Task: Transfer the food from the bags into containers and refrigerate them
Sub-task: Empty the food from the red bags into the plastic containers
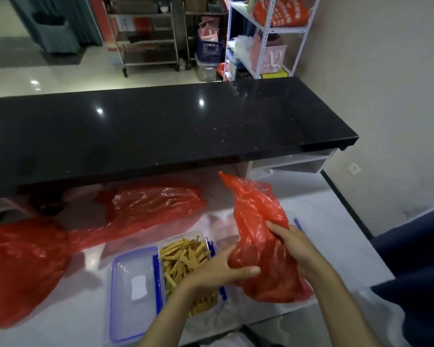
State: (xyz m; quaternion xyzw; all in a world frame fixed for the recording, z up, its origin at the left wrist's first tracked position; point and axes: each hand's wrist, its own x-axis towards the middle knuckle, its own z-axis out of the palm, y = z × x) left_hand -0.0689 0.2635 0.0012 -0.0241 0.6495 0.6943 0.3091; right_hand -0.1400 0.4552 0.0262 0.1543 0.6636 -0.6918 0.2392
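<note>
A red plastic bag [258, 236] with food inside is held between both hands over the white counter [336, 236]. My left hand [218, 269] grips its lower left side, thumb across the front. My right hand [293, 244] holds its right side, fingers curled into the plastic. Under the bag lies a clear container with blue clips [297, 225], mostly hidden. To the left, an open clear container [186, 261] holds yellow-brown food strips. Its blue-rimmed lid [133, 291] lies flat beside it.
Two more red bags lie on the counter, one at the far left [23, 266] and one at the back [148, 206]. A raised black countertop [161, 128] runs across behind. Shelving racks [268, 38] stand beyond it. A dark blue object [416, 271] sits at the right.
</note>
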